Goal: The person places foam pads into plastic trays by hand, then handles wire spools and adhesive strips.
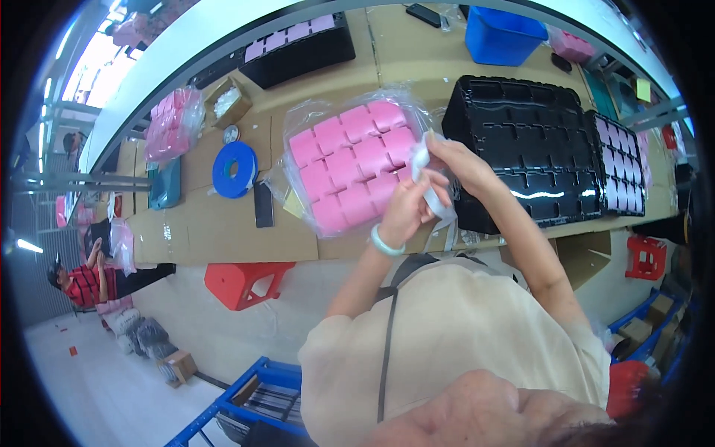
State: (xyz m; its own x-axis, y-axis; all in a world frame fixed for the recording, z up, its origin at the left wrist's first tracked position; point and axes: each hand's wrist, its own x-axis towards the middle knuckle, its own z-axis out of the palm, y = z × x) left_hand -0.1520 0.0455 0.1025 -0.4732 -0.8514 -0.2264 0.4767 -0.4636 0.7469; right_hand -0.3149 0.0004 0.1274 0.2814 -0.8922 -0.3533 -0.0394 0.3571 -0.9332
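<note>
My left hand [408, 211], with a pale bangle at the wrist, is closed on a limp white strip [420, 159] that looks like ribbon or thin film. The fingers of my right hand [460, 162] pinch the same strip higher up; its tail hangs below my left hand. Just left of both hands, pink rounded pieces [356, 155] lie in rows on a clear plastic bag [294, 128], whose film sticks out around them. To the right stands a large black compartment tray [532, 149], close to my right forearm.
Cardboard [223, 242] covers the table. On the left are a blue tape roll [235, 170], a phone [264, 204] and a small carton [227, 104]. A blue bin [504, 36] stands at the back. A red stool [246, 284] is below the edge; another person [86, 287] stands far left.
</note>
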